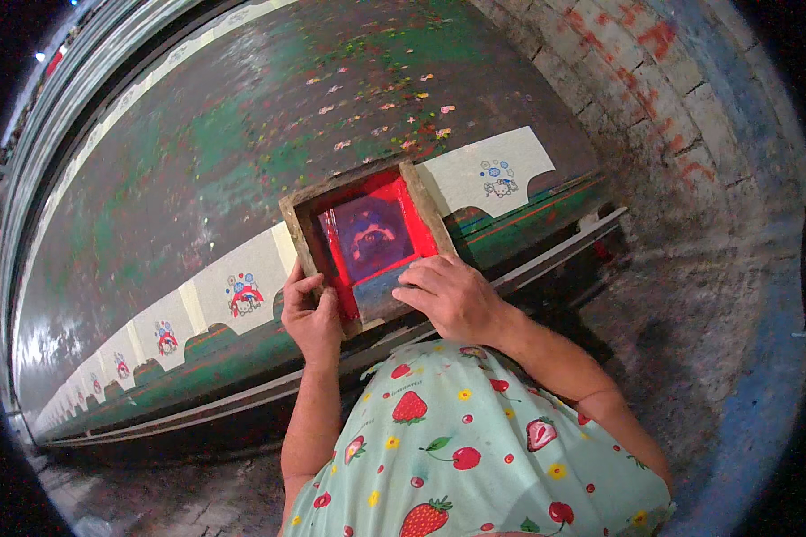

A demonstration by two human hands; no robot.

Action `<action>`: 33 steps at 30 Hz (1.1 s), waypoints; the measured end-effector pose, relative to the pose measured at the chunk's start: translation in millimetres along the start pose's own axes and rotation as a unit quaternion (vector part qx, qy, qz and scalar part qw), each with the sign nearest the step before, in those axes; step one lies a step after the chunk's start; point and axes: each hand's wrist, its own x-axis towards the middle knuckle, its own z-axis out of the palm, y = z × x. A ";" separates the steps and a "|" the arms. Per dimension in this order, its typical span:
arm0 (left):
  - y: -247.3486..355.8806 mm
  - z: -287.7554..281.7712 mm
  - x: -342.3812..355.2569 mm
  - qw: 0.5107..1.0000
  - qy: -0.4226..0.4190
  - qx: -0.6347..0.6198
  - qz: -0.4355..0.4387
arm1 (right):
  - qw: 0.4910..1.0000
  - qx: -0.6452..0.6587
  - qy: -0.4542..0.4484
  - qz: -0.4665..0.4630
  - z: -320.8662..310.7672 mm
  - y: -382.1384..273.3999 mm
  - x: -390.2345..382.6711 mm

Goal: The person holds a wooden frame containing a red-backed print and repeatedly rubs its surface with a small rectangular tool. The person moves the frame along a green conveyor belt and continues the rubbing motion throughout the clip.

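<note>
A wooden screen-printing frame (pixel 430 215) lies on the long table at its near edge, red ink spread along the inside of its walls. Its mesh (pixel 372 234) looks purple, with a faint arched design in the middle. My left hand (pixel 312 313) grips the frame's left side near the lower corner. At the near end of the frame, my right hand (pixel 452 297) is closed on a blue-grey squeegee (pixel 381 291), fingers bent over its right part. The squeegee's lower edge is hidden from me.
Right of the frame lies a pale cut fabric piece (pixel 461 174) with a blue-and-black print. Leftward, a row of similar pieces (pixel 208 279) carries prints with red added. The paint-stained table (pixel 215 134) has a metal rail (pixel 546 255) along its near edge. A brick wall (pixel 681 98) stands right.
</note>
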 end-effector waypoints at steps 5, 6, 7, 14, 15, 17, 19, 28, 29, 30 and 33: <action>-6.3 -0.7 5.1 0.997 -0.004 -0.070 -0.008 | 0.998 -0.025 -0.045 -0.037 2.6 2.4 19.0; -6.5 0.3 5.2 0.997 0.002 -0.071 -0.022 | 0.997 -0.023 -0.060 -0.043 -1.1 3.8 21.1; -6.1 1.1 4.5 0.998 -0.002 -0.065 0.003 | 0.996 -0.021 -0.075 -0.048 -5.0 5.6 23.2; -1.1 2.8 4.2 0.999 0.006 -0.047 0.016 | 0.975 0.072 -0.208 -0.001 -17.7 60.7 82.5; -2.1 2.7 5.2 0.999 0.007 -0.047 0.006 | 0.979 0.070 -0.190 0.000 -15.9 68.0 91.7; -3.6 1.0 6.1 0.999 -0.001 -0.025 0.024 | 0.986 0.067 -0.153 0.003 -8.6 80.3 108.7; -5.1 0.7 6.2 1.000 -0.003 -0.016 0.022 | 0.991 0.060 -0.121 0.010 0.7 92.0 122.9; -6.4 1.0 4.1 0.999 0.003 0.013 0.037 | 0.998 -0.041 -0.051 -0.002 22.6 93.6 117.7; -7.0 0.8 4.4 0.999 0.003 0.018 0.038 | 0.998 -0.046 -0.049 -0.007 24.6 88.7 111.9; -7.6 1.1 4.5 0.999 0.004 0.024 0.040 | 0.998 -0.052 -0.042 -0.016 26.6 83.5 106.1; -8.5 1.9 3.8 0.999 0.005 -0.004 0.039 | 0.998 -0.058 -0.027 -0.024 29.1 63.9 84.0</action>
